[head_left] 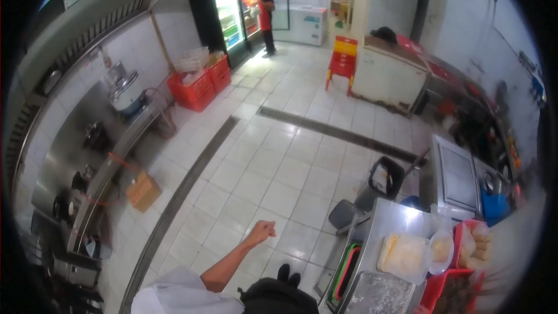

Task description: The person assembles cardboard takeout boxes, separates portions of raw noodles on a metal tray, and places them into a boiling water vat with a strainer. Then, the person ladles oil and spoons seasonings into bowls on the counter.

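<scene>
The left hand (pixel 264 231) is a loose, seemingly empty fist above the floor (pixel 256 163); the right hand is out of view.

1. I see white floor tiles (pixel 279 195), ruled into a grid by darker lines.
2. The sleeve (pixel 177 292) nearest my camera is pale grey-white; the shoes (pixel 283 273) are black.
3. I make out red crates (pixel 192 90) and a light-brown carton (pixel 143 192).
4. The chair (pixel 343 65) shows me red, with a yellow band across its backrest.
5. A distant person (pixel 265 14) wears black and red.
6. To my right, one container (pixel 495 208) is bright blue.
7. I read the silver-grey tray (pixel 378 295) as mottled with white.
8. Beside it, I pick out green and pinkish-red edges (pixel 347 267).
</scene>
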